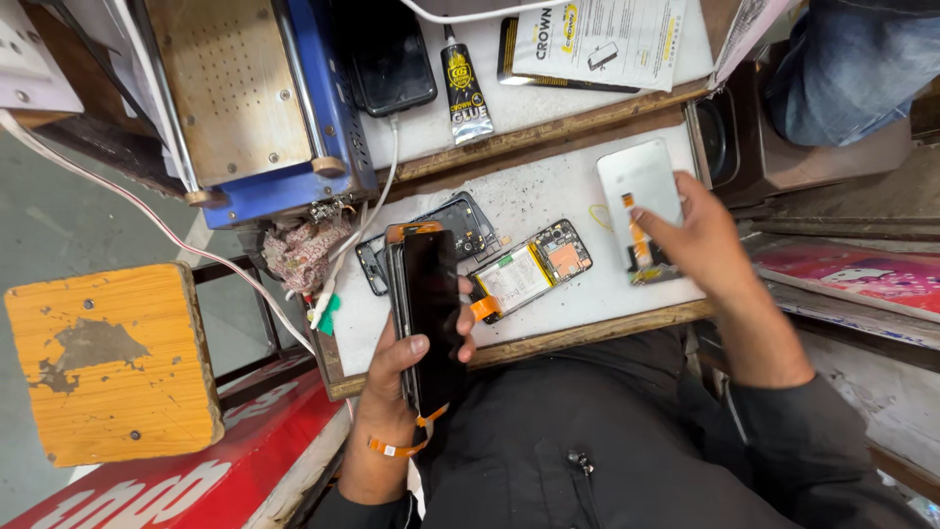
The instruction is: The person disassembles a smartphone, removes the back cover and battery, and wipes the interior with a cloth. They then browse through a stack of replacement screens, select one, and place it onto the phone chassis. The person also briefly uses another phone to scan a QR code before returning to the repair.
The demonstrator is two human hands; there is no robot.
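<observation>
The left hand (411,367) grips a black screen (431,318) (its bottom hides behind the fingers), upright over the table (548,191) edge. An open phone (534,274) lies between. The right hand (690,235) pinches a white panel (641,186), partly covering it.
</observation>
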